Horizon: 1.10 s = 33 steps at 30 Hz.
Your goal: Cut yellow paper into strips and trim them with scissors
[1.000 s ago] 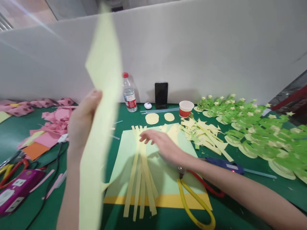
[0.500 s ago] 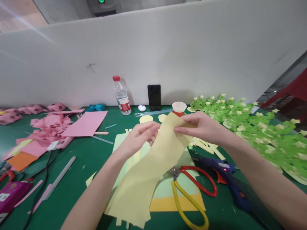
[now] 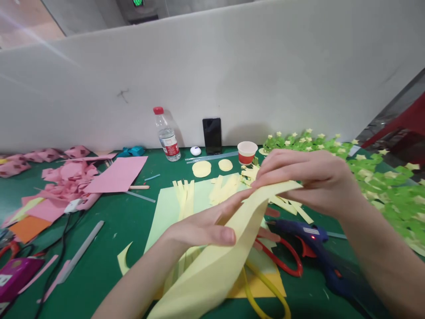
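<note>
A long sheet of pale yellow paper (image 3: 229, 252) hangs between my hands, its upper end curled over. My left hand (image 3: 212, 228) grips it from the left, thumb on the near face and fingers behind. At the top end, my right hand (image 3: 299, 177) pinches the paper's edge, its fingertips partly hidden. Beneath lie scissors (image 3: 288, 259) with one red and one yellow handle, their blades covered. Light green sheets (image 3: 162, 217) lie under the paper, with cut yellow strips (image 3: 186, 195) on top.
A blue glue gun (image 3: 312, 239) lies right of the scissors. Green paper plants with yellow stars (image 3: 381, 190) fill the right side. At the back stand a water bottle (image 3: 168, 137), a phone (image 3: 212, 135) and a paper cup (image 3: 247, 155). Pink paper (image 3: 116, 175) lies left.
My right hand has moved right and turned over the paper's top end. My left hand has shifted right and down, its thumb now on the sheet. The paper has curled and twisted.
</note>
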Tool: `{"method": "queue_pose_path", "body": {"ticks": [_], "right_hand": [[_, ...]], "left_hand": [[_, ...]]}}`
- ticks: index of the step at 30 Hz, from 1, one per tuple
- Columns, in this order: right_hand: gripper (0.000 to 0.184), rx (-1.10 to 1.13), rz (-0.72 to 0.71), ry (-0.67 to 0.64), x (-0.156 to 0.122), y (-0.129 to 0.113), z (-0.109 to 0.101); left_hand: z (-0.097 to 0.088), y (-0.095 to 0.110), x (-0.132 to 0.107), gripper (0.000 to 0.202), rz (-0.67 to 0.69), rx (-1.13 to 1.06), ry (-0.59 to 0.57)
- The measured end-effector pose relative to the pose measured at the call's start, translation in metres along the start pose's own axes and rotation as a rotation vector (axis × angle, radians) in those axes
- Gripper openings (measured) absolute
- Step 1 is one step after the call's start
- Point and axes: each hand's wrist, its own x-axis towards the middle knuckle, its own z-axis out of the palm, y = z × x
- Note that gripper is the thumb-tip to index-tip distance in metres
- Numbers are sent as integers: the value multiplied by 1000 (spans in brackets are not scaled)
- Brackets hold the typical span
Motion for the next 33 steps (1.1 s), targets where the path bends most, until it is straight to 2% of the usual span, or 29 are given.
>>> {"method": "queue_pose_path", "body": {"ticks": [3, 6, 10, 12, 14, 15, 18, 20, 23, 26, 33], "right_hand": [[14, -8, 106, 24, 2, 1, -1], [11, 35, 351, -27, 2, 7, 0], [15, 224, 660, -20, -3, 15, 2], [31, 444, 770, 12, -7, 14, 1], [43, 584, 793, 6, -11, 9, -1], [41, 587, 798, -11, -12, 6, -1], [23, 446, 849, -31, -14, -5, -1], [17, 414, 886, -13, -13, -9, 4], [18, 445, 922, -9, -12, -11, 15], [20, 504, 925, -50, -13, -12, 27], [23, 565, 874, -87, -19, -30, 31]], "left_hand": [[1, -3, 1, 68, -90, -155, -240], [-1, -7, 3, 50, -149, -233, -253], [-3, -3, 2, 34, -229, -196, -51], [-2, 2, 1, 28, -225, -150, 84], [1, 6, 0, 28, -204, -118, 188], [2, 7, 0, 29, -201, -107, 216], [5, 10, -2, 29, -239, -61, 198], [7, 11, -3, 32, -228, 45, 202], [9, 13, -4, 42, -132, 236, 381], [12, 13, -3, 38, -54, 305, 556], [25, 20, -11, 21, -56, 365, 683]]}}
